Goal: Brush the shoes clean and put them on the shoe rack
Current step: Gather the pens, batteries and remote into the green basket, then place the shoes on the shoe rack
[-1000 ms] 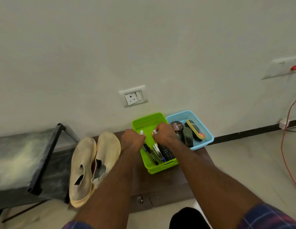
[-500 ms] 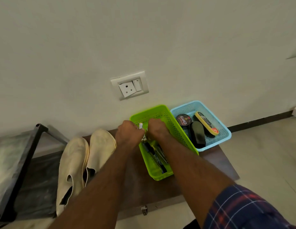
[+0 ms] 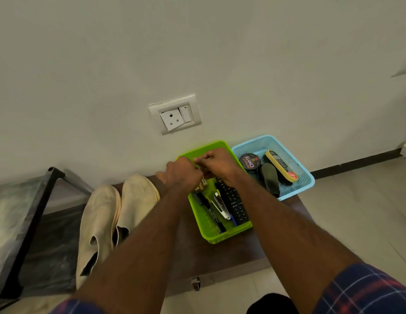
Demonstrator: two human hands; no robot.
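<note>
Both hands have slid farther back over the green tray (image 3: 216, 234); left hand (image 3: 182, 173) and right hand (image 3: 216, 165) together pinch something small, unclear what, shoes (image 3: 115, 214) left.

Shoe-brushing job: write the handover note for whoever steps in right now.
Left hand and right hand: both curled over the far end of the green basket, fingers together on something small; what they hold cannot be told.
Shoes: the cream pair lies side by side on the brown bench, left of the green basket, untouched.
Brush: dark, in the blue basket, beside the polish tin and a yellow-backed brush.
Shoe rack: dark frame at far left.
Done: nothing visible.
Left: take a brush, clean both shoes, rack them.
</note>
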